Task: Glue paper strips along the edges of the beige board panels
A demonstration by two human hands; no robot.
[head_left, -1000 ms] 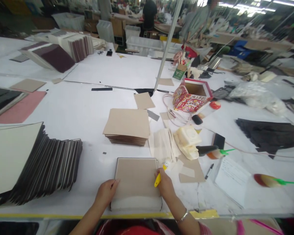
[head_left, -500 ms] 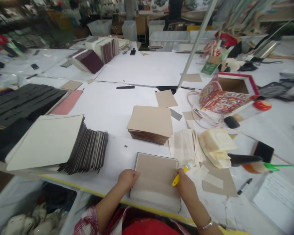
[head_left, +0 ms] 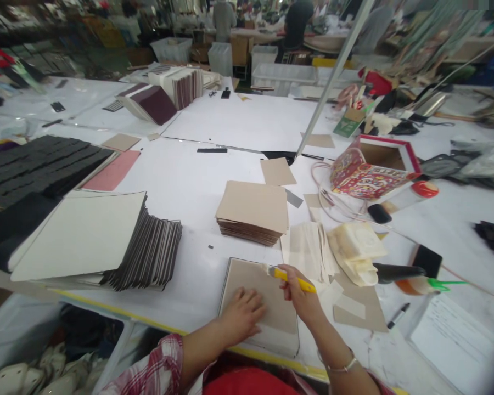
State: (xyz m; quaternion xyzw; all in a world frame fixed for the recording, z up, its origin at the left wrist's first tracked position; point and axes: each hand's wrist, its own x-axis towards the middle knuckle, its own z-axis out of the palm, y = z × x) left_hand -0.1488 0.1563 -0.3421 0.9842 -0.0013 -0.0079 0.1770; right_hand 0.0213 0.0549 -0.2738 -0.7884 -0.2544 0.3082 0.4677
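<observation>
Flat on a beige board [head_left: 276,323] with a thin dark border lies my left hand [head_left: 242,315], its fingers spread. The board is at the table's front edge. My right hand [head_left: 298,293] is closed around the yellow handle of a paintbrush [head_left: 290,276]. The brush's pale bristles point left, over or against the board's upper part; I cannot tell if they touch. Just behind the board stands a stack of beige cardboard sheets [head_left: 253,208]. Pale cloth pieces [head_left: 307,249] lie to the right of that stack.
At left is a stack of dark-edged covers [head_left: 86,230], with black material [head_left: 41,164] behind it. On the right are a yellowish container [head_left: 356,247], a bottle with a green nozzle [head_left: 420,284], a marker [head_left: 398,316], written paper [head_left: 456,334] and a patterned box [head_left: 370,170]. A metal pole [head_left: 333,82] rises behind.
My left hand has gone from the board's left edge onto its surface. My right hand has left the right edge and turned the brush so its bristles point left over the board.
</observation>
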